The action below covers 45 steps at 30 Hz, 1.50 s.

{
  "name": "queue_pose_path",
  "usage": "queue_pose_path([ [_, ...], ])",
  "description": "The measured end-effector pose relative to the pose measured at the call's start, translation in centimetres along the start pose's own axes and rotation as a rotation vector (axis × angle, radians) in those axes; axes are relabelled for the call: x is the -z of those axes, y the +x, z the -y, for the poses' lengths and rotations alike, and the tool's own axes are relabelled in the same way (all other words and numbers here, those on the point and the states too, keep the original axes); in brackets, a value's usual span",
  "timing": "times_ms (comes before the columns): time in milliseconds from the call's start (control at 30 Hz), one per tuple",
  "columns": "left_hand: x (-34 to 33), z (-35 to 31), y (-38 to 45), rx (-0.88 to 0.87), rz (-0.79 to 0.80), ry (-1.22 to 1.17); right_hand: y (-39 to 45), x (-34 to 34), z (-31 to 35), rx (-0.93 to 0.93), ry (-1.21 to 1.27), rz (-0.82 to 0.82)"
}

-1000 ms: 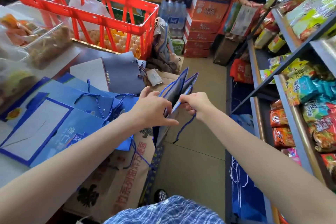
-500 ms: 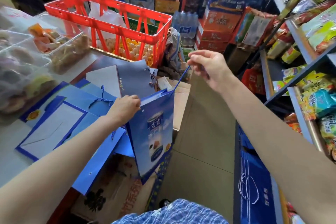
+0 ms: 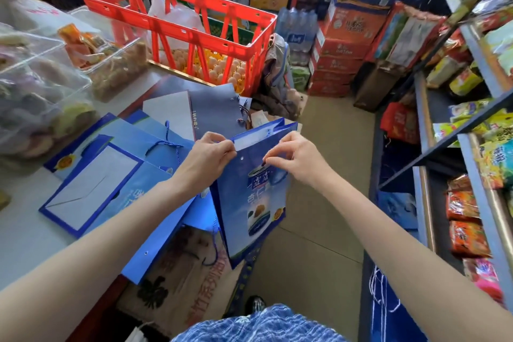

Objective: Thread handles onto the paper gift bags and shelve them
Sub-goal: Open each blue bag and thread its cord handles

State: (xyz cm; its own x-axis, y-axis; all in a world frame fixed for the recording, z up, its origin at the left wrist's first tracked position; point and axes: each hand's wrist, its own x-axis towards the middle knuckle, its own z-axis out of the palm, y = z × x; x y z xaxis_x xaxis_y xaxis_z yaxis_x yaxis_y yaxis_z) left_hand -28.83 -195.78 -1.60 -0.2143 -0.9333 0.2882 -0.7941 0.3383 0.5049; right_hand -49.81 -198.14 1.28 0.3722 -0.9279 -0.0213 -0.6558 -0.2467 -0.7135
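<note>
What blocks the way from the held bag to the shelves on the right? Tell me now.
Nothing visible does. The blue gift bag hangs over bare floor, gripped at its top edge by the left hand and right hand; open aisle lies between it and the shelves.

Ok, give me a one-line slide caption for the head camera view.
Left hand pinches a blue gift bag's top edge; right hand works at its handle hole.

Tan floor (image 3: 327, 164) — stocked shelves (image 3: 455, 130) right.
</note>
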Motion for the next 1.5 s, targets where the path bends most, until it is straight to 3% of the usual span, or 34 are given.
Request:
queue_pose_path([
  [133, 0.6, -0.8, -0.6, 0.051, -0.026, -0.042, -0.1, -1.3, 0.1, 0.095, 0.108, -0.106],
  [400, 0.7, -1.9, -0.9, 0.061, -0.001, -0.074, -0.8, -2.9, 0.8, 0.082, 0.208, -0.173],
  [767, 1.0, -2.8, -1.4, 0.037, 0.061, -0.108, -1.1, -3.3, 1.5, 0.236, -0.202, -0.267],
  [967, 2.1, -2.3, -1.9, -0.074, 0.124, -0.101, -0.9, -2.1, 1.7, 0.132, -0.258, -0.011],
  [1133, 1.8, -2.6, -1.6, -0.128, 0.138, 0.029, -1.5, -3.2, 1.9, 0.167, -0.314, -0.099],
  [1233, 1.5, -2.8, -1.3, -0.082, 0.170, 0.001, -1.5, -3.7, 1.6, 0.227, -0.289, -0.066],
  [1300, 1.1, -2.8, -1.5, -0.056, 0.187, -0.061, -1.5, -3.5, 1.0, 0.211, -0.233, 0.037],
  [1400, 0.3, -2.2, -2.0, -0.078, 0.233, 0.025, -1.5, -2.6, 0.6, 0.056, -0.048, 0.250],
  [1500, 0.2, -2.0, -2.4, -0.131, 0.210, 0.089, -1.3, -2.2, 0.4, -0.015, 0.083, 0.320],
])
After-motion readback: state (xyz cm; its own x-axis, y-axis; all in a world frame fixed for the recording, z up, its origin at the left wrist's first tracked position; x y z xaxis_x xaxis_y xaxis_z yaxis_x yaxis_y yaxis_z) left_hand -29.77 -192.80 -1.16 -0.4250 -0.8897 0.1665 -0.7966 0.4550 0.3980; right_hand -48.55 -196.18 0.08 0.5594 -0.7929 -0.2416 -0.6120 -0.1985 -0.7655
